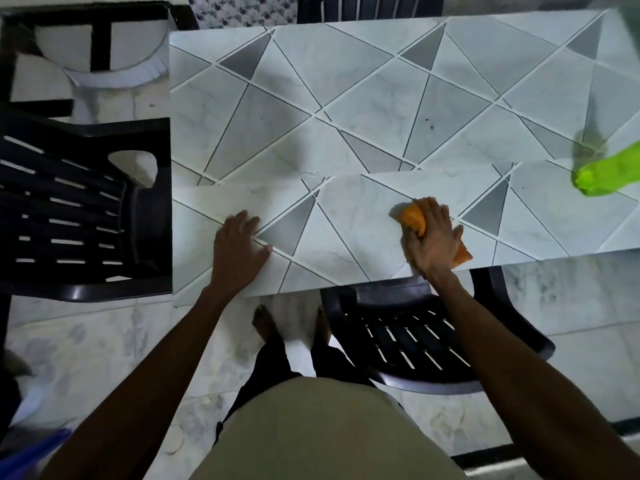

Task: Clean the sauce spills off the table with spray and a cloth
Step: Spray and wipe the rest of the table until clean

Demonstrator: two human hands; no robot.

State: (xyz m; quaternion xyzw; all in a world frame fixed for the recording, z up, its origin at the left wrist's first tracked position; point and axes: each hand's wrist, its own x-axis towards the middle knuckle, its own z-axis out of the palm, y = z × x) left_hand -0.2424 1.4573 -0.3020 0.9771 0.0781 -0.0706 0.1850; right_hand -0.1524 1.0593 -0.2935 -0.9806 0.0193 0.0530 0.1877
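I'm standing at the near edge of the tile-patterned table (346, 81), looking straight down. I'm laying my left hand (239, 244) flat on the tabletop near the front left corner, fingers straight and a little spread, holding nothing. I'm pressing my right hand (431, 237) down on the orange cloth (414, 220), fingers curled over it and gripping it against the surface close to the front edge. Most of the cloth is hiding under my palm; one bunched end is poking out past my fingertips and a corner is showing by my wrist.

The green spray bottle (609, 174) is sitting far off to my right on the table, well apart from the cloth. It's blurred and cut off by the frame edge, so I can't make out its nozzle or how it is standing.

A few tiny dark specks (429, 123) are dotting the middle of the table; I can't tell whether they're sauce.

A black slatted plastic chair (86, 202) is sitting at the table's left end, and a second black chair (408, 337) is tucked partly under the front edge, its back hidden by the tabletop. My bare feet (265, 322) are showing on the marble floor (104, 341), half covered by my beige shirt (311, 427).
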